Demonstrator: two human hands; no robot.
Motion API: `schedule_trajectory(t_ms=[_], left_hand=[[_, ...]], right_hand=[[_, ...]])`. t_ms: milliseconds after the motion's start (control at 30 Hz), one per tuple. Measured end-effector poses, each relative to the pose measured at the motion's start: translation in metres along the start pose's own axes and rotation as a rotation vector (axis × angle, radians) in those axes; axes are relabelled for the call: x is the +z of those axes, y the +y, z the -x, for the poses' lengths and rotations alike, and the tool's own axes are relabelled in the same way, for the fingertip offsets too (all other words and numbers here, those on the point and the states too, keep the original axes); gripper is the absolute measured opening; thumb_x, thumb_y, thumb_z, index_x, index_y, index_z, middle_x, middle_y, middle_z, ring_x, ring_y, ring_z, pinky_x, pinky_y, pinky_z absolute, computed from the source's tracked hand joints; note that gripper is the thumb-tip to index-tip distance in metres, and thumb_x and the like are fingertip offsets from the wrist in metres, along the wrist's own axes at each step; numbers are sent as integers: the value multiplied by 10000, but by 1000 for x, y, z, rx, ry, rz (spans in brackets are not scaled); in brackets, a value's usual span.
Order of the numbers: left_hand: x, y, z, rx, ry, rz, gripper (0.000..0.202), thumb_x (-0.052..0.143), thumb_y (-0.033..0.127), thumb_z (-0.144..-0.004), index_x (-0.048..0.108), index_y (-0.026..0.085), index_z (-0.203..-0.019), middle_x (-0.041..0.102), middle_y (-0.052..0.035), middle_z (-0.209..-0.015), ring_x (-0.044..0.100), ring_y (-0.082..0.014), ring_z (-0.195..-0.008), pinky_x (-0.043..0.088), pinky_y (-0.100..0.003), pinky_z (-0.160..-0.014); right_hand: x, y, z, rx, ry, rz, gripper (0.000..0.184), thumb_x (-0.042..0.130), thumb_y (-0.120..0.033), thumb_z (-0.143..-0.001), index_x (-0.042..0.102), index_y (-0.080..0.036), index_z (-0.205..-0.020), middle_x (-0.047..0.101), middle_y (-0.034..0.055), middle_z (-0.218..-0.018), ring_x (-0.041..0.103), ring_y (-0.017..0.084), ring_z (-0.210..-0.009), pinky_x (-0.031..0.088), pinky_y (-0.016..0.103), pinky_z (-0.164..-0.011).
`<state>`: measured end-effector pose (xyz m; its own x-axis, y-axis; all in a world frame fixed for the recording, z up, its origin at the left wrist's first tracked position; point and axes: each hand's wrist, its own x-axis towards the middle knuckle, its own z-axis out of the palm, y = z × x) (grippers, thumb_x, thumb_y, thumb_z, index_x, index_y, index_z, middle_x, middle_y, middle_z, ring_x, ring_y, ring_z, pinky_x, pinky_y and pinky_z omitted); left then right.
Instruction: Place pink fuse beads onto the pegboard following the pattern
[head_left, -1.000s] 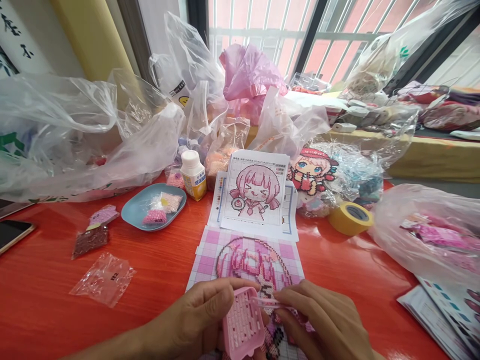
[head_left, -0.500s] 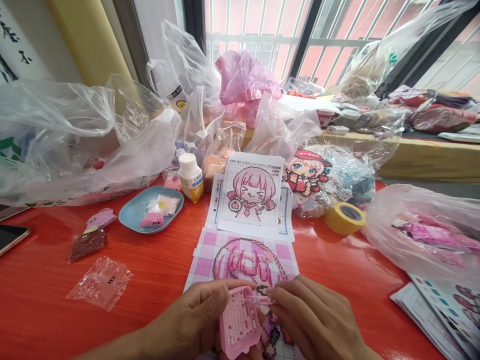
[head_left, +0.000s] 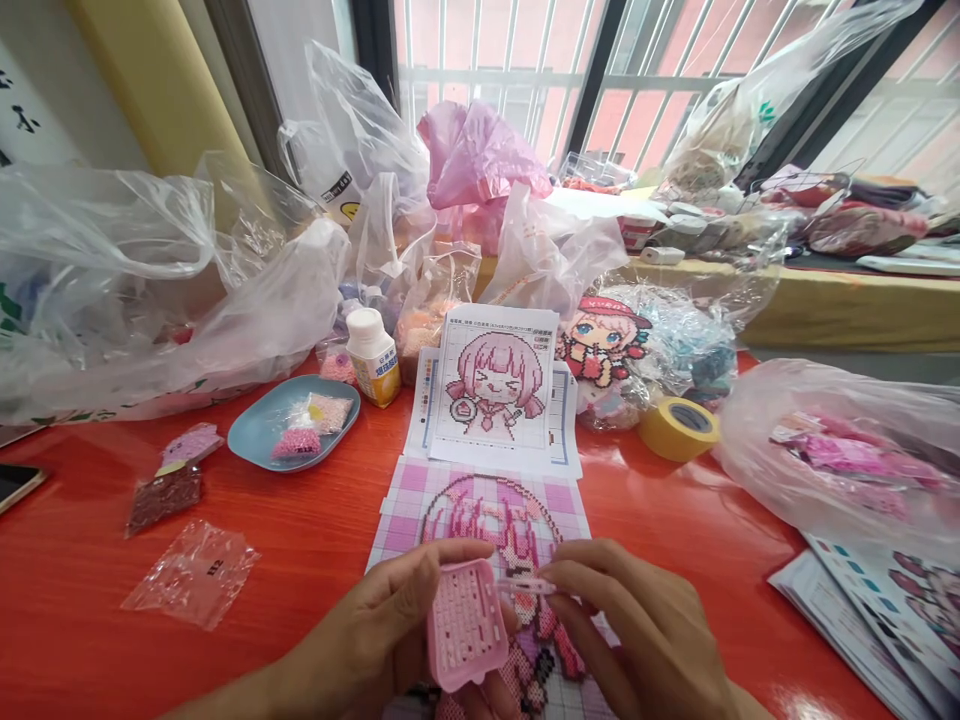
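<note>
My left hand (head_left: 401,615) grips a small pink bead tray (head_left: 468,635), its fingers wrapped round the sides and underneath. Rows of pale pink beads with a few darker ones fill the tray's grooves. Between the thumb and fingers of my right hand (head_left: 637,620) is a pair of pale tweezers (head_left: 527,586), pointing left just beside the tray's edge. Whether the tips hold a bead is too small to tell. Beneath both hands lies a gridded sheet (head_left: 397,515) with a partly covered bead picture (head_left: 487,505) of a pink-haired figure. A printed pattern chart (head_left: 499,385) rests beyond it.
On the left are a blue plate (head_left: 247,450) with bead packets, a clear bag (head_left: 193,575) and a white bottle (head_left: 373,355). Yellow tape (head_left: 679,430), a bulging plastic bag (head_left: 757,450) and printed sheets (head_left: 847,620) lie right. Plastic bags line the back.
The tray has moved slightly left and up with my left hand. The tweezers have shifted away from over the tray to beside its right edge. The whole view has swung slightly.
</note>
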<state>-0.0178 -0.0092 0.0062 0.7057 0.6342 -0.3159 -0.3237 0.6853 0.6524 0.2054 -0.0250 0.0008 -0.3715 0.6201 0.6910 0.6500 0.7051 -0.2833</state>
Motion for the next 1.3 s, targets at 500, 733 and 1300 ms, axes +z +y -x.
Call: schedule_trajectory(t_ms=[500,733,1300], left_hand=[[0,20,0,91,150,-53,374,403,389,-966,512,110,-1190,750,-173,-897,740,-258,-714,519,-351,-663],[4,30,2,88,219,-186,636,805,384,-678,552,151,-1213,720,-104,-992,694,-219,-878,517,-321,-777],[6,26,5,138,393,-870,509,805,357,-639,627,265,-1107,585,-50,-1172,565,-259,-1015,484,-335,-842]], right_hand=[[-28,22,-9,592,63,-320,152,562,-346,-873,611,-219,-807,615,-11,-688,562,87,-551,475,159,-455],[-20,46,5,709,-158,-441,270,547,-445,-867,623,-206,-770,602,8,-695,575,121,-631,500,213,-533],[-16,44,18,700,-248,-413,284,521,-443,-884,605,-203,-756,595,3,-690,562,121,-608,487,224,-530]])
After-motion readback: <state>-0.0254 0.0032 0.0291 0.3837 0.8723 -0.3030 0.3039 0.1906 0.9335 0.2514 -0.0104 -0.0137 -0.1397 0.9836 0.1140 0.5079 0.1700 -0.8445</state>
